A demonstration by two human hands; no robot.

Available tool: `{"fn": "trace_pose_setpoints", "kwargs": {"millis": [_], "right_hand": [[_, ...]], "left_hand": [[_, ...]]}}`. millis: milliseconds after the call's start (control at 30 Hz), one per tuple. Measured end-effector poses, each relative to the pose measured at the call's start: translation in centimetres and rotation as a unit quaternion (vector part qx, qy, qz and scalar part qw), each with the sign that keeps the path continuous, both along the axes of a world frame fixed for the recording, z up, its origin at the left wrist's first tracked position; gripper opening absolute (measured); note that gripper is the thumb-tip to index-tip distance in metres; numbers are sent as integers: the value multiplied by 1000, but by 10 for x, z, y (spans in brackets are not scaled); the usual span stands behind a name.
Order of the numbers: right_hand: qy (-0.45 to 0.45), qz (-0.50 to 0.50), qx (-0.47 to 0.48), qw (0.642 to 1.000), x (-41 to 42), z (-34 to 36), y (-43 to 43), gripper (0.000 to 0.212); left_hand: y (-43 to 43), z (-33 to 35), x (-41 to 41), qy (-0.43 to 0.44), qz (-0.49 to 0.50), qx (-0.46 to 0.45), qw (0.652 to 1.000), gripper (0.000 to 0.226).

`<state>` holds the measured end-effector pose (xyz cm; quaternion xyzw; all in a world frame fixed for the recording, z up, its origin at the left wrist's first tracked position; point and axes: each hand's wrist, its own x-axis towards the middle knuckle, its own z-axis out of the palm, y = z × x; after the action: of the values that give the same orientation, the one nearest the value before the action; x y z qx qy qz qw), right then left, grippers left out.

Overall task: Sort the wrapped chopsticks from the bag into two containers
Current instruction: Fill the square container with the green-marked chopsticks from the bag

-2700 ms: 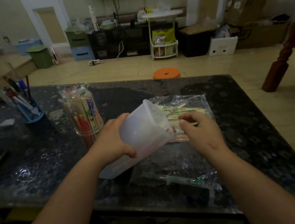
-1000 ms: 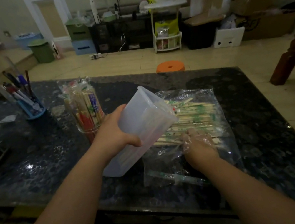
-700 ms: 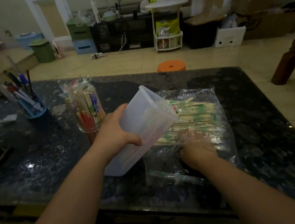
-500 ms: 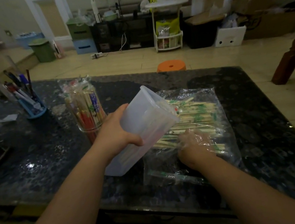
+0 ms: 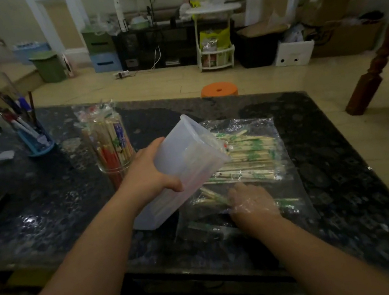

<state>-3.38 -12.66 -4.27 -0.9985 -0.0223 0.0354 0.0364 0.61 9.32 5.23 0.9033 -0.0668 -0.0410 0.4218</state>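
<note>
A clear plastic bag (image 5: 289, 183) lies flat on the dark stone table (image 5: 44, 211), with a pile of wrapped chopsticks (image 5: 249, 158) inside. My left hand (image 5: 147, 178) grips a translucent white container (image 5: 184, 167), tilted with its mouth toward the bag and its base on the table. My right hand (image 5: 251, 202) is inside the bag near its mouth, fingers on a wrapped chopstick pair; its grip is blurred by the plastic. A clear glass jar (image 5: 111, 148) packed with upright wrapped chopsticks stands behind my left hand.
A blue pen holder (image 5: 35, 143) with several pens stands at the table's left. An orange stool (image 5: 218, 90) sits behind the far edge. A wooden post (image 5: 379, 57) rises at the right. Shelves and boxes line the far wall.
My right hand went from the container's mouth into the bag, then slid back toward the bag's opening with chopsticks under its fingers. My left hand kept the container tilted.
</note>
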Motion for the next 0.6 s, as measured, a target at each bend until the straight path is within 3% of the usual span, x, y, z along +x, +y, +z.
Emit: {"fn": "trace_pose_setpoints", "kwargs": {"millis": [333,600], "right_hand": [[-22,83,-57,995,-41,38,16,39],[34,149,-90,984,-49,76,14,23]], "left_hand": [[3,0,-4,4,9,-21,1000,106],[3,-1,-9,-1,4,-39,999,103]]}}
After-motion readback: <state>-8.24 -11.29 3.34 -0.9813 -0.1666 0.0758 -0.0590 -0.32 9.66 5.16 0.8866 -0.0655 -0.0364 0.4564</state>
